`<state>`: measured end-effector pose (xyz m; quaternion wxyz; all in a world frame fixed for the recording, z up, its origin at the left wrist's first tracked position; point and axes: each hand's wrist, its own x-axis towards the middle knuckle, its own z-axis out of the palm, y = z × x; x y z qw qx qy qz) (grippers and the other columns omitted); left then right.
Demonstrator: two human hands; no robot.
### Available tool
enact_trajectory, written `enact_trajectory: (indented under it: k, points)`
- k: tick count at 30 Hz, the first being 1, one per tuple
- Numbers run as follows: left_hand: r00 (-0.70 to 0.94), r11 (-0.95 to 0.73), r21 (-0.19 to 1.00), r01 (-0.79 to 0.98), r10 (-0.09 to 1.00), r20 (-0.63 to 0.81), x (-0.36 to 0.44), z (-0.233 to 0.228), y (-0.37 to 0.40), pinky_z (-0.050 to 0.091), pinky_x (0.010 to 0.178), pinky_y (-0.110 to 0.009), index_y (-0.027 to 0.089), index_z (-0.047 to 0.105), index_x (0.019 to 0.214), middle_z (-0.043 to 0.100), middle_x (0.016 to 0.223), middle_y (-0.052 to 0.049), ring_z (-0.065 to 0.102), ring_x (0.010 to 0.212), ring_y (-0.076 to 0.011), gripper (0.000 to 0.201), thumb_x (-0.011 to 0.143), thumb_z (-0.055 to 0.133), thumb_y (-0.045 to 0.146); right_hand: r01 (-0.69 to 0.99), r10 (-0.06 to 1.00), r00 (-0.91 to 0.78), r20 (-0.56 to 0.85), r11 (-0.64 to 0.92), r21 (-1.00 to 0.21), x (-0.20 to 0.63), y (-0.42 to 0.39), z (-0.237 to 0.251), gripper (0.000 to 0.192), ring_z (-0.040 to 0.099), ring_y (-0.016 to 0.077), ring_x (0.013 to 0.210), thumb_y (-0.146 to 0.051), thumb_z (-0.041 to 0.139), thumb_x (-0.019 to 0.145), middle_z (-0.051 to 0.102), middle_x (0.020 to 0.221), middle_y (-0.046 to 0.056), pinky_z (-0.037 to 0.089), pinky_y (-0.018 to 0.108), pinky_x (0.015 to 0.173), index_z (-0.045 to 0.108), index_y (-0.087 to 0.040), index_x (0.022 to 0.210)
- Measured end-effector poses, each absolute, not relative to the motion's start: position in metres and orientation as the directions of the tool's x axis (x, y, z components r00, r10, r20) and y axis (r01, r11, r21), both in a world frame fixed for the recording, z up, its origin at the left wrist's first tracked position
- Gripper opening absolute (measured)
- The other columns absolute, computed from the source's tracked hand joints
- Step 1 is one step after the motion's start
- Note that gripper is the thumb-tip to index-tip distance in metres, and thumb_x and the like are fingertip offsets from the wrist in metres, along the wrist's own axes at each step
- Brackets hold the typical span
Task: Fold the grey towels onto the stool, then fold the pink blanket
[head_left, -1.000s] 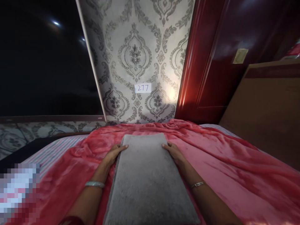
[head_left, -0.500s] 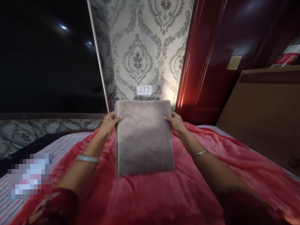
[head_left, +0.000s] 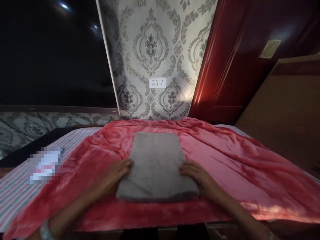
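Note:
A folded grey cloth (head_left: 156,163), flat and roughly rectangular, lies on the red plush blanket (head_left: 220,160). My left hand (head_left: 119,172) rests at the cloth's left edge, its fingers stretched out and touching the side. At the right edge, my right hand (head_left: 196,174) lies with its fingertips over the border of the cloth. Both hands are a little blurred, and neither grips the cloth visibly. My thumbs are hard to make out.
Striped bedding (head_left: 75,138) shows under the blanket, with a pixelated item (head_left: 46,165) at left. A dark screen (head_left: 50,56), a patterned wall with a "277" label (head_left: 157,83), a red wooden panel (head_left: 227,90) and a large cardboard box (head_left: 287,116) stand behind.
The grey cloth, held up by its two sides before, has come down flat onto the blanket. My hands have moved down and nearer with it, and their pinch has loosened.

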<state>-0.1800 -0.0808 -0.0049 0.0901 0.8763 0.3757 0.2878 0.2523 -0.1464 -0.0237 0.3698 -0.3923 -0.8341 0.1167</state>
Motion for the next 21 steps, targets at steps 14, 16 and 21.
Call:
enact_trajectory:
  k: [14, 16, 21]
  points:
    - [0.696, -0.729, 0.176, 0.661, 0.684, 0.217, -0.126, -0.013, -0.101, 0.027, 0.126, -0.059, 0.029, 0.039, 0.160, 0.027, 0.171, -0.011, 0.026, 0.157, -0.0350, 0.067, 0.098, 0.053, 0.052, 0.718, 0.804, -0.571, 0.168, 0.588, -0.373, 0.188, -0.154, -0.002, 0.063, 0.021, 0.0329, 0.158, -0.051, 0.055, 0.101, 0.031, 0.169, 0.004, 0.024, 0.063, 0.125, 0.038, -0.035, 0.160]
    - [0.703, -0.719, 0.171, 0.674, 0.695, 0.151, -0.125, -0.025, -0.104, 0.025, 0.126, -0.061, 0.029, 0.036, 0.162, 0.022, 0.172, -0.013, 0.021, 0.159, -0.0353, 0.066, 0.101, 0.047, 0.053, 0.723, 0.802, -0.595, 0.058, 0.565, -0.398, 0.180, -0.157, -0.007, 0.061, 0.017, 0.0319, 0.159, -0.053, 0.050, 0.104, 0.026, 0.170, 0.002, 0.019, 0.065, 0.126, 0.036, -0.037, 0.161]
    - [0.676, -0.685, 0.208, 0.698, 0.726, 0.125, -0.125, -0.020, -0.108, 0.028, 0.125, -0.063, 0.029, 0.040, 0.160, 0.029, 0.170, -0.012, 0.026, 0.157, -0.0354, 0.064, 0.101, 0.047, 0.054, 0.688, 0.797, -0.602, 0.053, 0.550, -0.474, 0.189, -0.153, -0.007, 0.058, 0.022, 0.0312, 0.158, -0.057, 0.048, 0.104, 0.033, 0.168, 0.003, 0.021, 0.062, 0.126, 0.044, -0.035, 0.157]
